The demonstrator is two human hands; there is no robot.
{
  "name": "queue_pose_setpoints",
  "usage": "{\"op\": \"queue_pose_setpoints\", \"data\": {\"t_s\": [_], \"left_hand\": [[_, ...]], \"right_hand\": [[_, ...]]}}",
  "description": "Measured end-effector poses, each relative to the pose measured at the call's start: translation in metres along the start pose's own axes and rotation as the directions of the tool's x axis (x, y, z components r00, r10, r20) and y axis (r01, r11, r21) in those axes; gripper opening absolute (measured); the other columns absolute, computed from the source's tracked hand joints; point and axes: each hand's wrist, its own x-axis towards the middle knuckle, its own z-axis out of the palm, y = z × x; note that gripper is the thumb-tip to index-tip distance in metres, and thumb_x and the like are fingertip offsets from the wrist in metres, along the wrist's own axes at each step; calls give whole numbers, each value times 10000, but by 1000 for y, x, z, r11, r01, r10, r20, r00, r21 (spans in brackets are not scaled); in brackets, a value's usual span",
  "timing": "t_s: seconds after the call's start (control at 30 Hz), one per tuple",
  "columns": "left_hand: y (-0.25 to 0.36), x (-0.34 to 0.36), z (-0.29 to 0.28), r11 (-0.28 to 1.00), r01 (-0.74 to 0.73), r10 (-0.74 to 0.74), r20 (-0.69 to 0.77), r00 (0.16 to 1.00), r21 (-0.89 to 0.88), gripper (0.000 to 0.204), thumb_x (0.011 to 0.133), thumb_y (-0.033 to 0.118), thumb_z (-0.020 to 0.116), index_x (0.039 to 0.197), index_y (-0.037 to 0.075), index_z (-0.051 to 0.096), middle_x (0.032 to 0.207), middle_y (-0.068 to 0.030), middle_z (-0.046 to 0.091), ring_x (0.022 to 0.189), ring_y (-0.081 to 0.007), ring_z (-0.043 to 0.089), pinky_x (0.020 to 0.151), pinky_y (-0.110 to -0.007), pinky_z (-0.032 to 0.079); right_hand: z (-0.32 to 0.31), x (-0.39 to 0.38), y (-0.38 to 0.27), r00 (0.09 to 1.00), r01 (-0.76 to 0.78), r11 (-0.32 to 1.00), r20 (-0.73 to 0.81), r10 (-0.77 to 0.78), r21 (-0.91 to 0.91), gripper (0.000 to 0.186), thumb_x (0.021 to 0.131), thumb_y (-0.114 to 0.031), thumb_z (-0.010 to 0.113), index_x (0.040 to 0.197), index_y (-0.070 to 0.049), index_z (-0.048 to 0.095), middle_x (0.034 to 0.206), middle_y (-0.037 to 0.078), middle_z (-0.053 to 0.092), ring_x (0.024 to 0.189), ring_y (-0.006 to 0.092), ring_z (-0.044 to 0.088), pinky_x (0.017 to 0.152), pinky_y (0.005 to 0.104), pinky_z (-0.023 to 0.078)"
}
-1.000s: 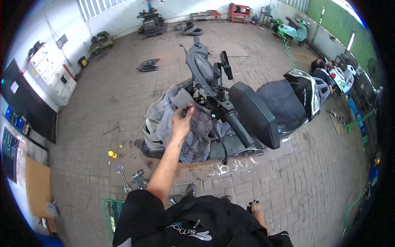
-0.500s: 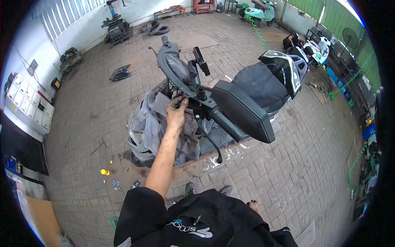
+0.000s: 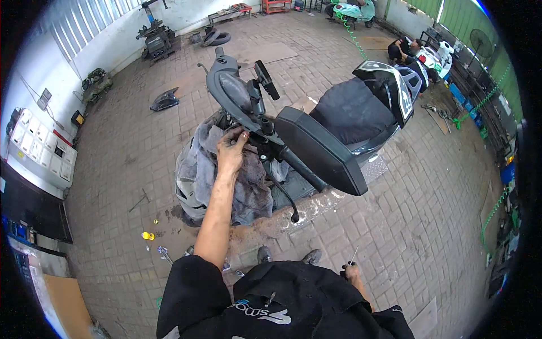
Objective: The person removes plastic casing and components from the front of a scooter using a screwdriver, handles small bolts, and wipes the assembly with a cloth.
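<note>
Grey plastic covers the scooter's handlebar [image 3: 240,96], which stands just above the left hand [image 3: 230,151]. That hand reaches up from the lower edge and touches the underside of the handlebar, beside the steering column; its fingers are bunched together at the tips against a small part there, though what they pinch is too small to tell. Right of the handlebar a black mirror [image 3: 322,150] juts out on its stalk, and a brake lever [image 3: 282,195] hangs down below it. Below the handlebar a grey cloth [image 3: 248,192] drapes over the scooter's front body, directly under the left forearm. Behind the handlebar, further right, lies the dark seat [image 3: 350,110].

Well below the handlebar, near the person's waist, the right hand [image 3: 351,273] is closed around a thin metal tool [image 3: 353,255] whose tip points upward. Left of the handlebar and lower, a small yellow object [image 3: 148,235] and loose tools [image 3: 164,253] lie on the brick floor [image 3: 429,214].
</note>
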Motion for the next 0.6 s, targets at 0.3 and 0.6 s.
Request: {"op": "queue_pose_setpoints", "data": {"t_s": [0.3,0.6], "left_hand": [[-4,3,1,1000,14,-14,-41,999,11,234,782,147,668,911,-44,627,794,-32,628,721,-90,539,679,-225,419],[-10,9,-7,996,-22,16,70,997,89,172,770,121,637,850,-31,649,773,-34,635,722,-100,555,685,-234,429]], "right_hand": [[-4,1,5,999,-28,999,-35,29,14,392,769,-25,543,1139,-38,414,743,152,563,549,238,575,416,349,445],[-4,-7,2,997,-72,997,-35,73,23,374,770,-6,526,1124,-15,407,754,160,566,537,236,576,417,338,454]]}}
